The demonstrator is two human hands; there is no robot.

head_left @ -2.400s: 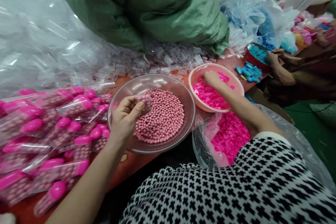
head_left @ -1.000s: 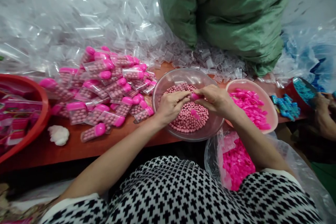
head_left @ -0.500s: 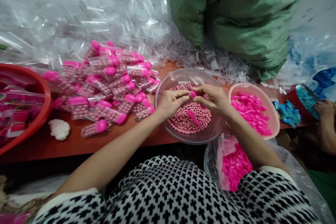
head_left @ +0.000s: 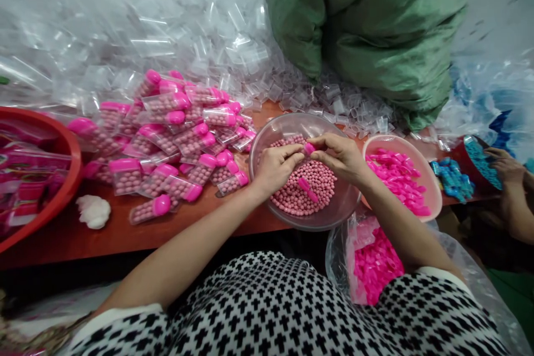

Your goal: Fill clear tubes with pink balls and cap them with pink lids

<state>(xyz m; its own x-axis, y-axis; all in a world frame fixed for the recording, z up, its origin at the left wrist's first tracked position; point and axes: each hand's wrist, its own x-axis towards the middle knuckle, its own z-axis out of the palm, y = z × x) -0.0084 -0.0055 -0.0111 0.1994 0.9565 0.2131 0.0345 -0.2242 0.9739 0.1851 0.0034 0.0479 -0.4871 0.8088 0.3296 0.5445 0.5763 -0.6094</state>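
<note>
My left hand (head_left: 276, 166) and my right hand (head_left: 340, 156) meet over a clear bowl (head_left: 267, 133) of small pink beads (head_left: 304, 192). The left fingers curl round a small clear tube that is mostly hidden. My right fingers pinch a bright pink cap (head_left: 309, 148) against the tube's end. One loose pink cap (head_left: 307, 189) lies on the beads under my hands. A pile of filled tubes with pink caps (head_left: 175, 139) lies left of the bowl on the red table (head_left: 125, 233).
A pink bowl (head_left: 434, 189) of pink caps sits right of the bead bowl, a bag of more caps (head_left: 375, 264) below it. Empty clear tubes (head_left: 334, 103) heap behind, under a green sack (head_left: 367, 28). A red basin (head_left: 62, 189) stands left. Another person's hand (head_left: 503, 164) works by blue caps (head_left: 453, 178).
Since 2.4 s ago my right hand left the pink cap bowl and joined the left over the beads. In the last second the hands barely moved, staying pressed together on the cap.
</note>
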